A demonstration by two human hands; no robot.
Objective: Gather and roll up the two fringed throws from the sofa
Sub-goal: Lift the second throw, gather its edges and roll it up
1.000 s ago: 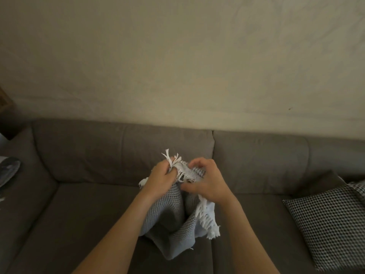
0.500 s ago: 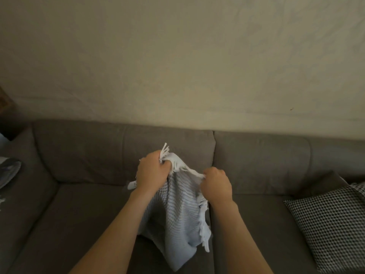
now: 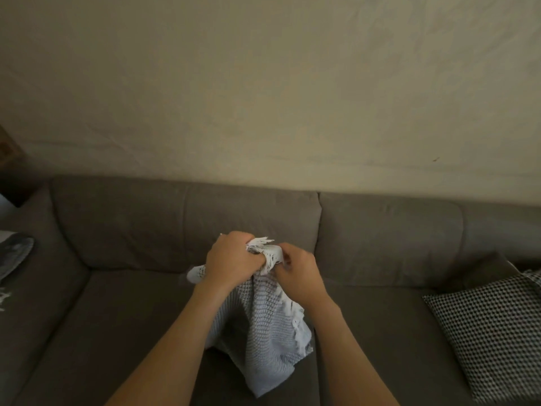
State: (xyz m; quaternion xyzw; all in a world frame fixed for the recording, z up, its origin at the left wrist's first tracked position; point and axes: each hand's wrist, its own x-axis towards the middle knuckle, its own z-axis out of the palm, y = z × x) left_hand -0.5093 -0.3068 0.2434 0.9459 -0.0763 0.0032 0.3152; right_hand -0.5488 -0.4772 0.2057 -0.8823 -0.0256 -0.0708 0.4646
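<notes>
Here, throw point(image 3: 263, 332) clutched in left grip point(image 3: 232, 259), right grip point(image 3: 298, 273), draping below

A single wide-angle view from the person's head looks forward and somewhat down, facing the long grey-brown fabric sofa point(image 3: 389, 235) nearly square on. The plain cream wall point(image 3: 263, 83) fills the upper half of the frame. Both bare forearms enter from the bottom edge, close to the lens, with the left hand point(image 3: 231, 259) and right hand point(image 3: 300, 275) at lower centre.
</notes>
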